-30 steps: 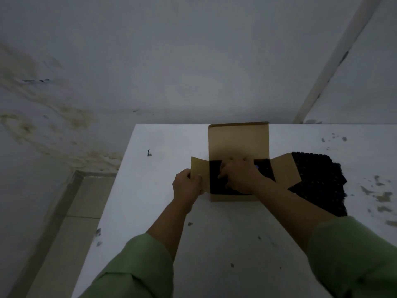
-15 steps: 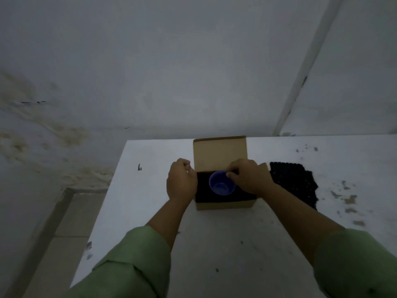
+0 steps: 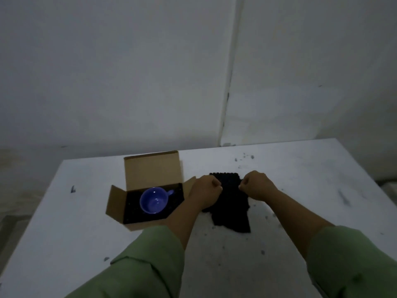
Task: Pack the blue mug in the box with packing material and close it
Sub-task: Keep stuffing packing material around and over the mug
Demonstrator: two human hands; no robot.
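Blue mug (image 3: 154, 201) already in the box (image 3: 120, 203), sitting upright with its open top up and its little handle poking to the right. Dark padding under and around it, lining the bottom. Box still wide open: back flap (image 3: 152, 169) standing tall, left side flap (image 3: 116, 202) folded out.

Both hands off to the right of the box, on the black packing sheet (image 3: 231, 205) lying on the white table (image 3: 64, 222). Left hand (image 3: 205, 190) curled into a fist, pinching the sheet near its far edge. Right hand (image 3: 257, 187) curled the same way, pinching the sheet just beside the other. Looks like a grab to lift the sheet, or maybe pull a piece off. Hard to tell which in this dim light.

So, about halfway done. Mug in: yes. Padding below: yes. Padding on top: not yet. Flaps shut: not yet.

Still to do: carry the black sheet over, lay it on the mug, tuck it in snug, fold the side flaps down, then bring the tall back flap over to close.
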